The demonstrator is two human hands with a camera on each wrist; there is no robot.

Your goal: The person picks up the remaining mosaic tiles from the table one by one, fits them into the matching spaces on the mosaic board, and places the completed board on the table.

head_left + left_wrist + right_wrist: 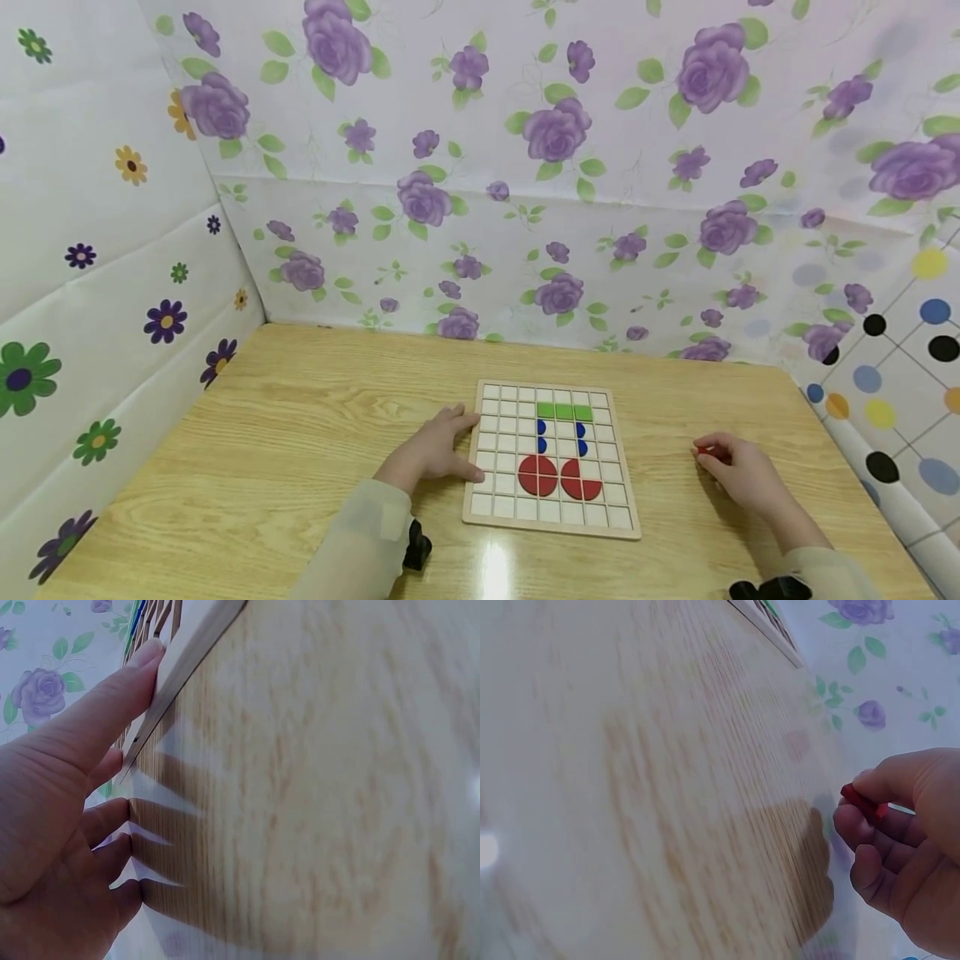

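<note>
A square wooden grid board [495,507] with white cells lies on the table. On it, red quarter pieces [537,475] form a full circle at left, and beside that three red quarters [581,481] leave the upper-right cell white. Small blue half-round pieces [581,439] stand in two columns above, under a row of green squares [564,412]. My left hand [437,447] rests at the board's left edge, fingers spread, thumb [124,694] on the frame. Right of the board, my right hand [738,471] pinches a small red piece [864,801] between thumb and fingertips, above the table.
The wood-grain table [337,392] runs back to a hanging cloth [480,242] with purple roses. Patterned sheets also hang at the left [112,292] and right [900,392]. Black wrist cameras [417,546] sit at both sleeves.
</note>
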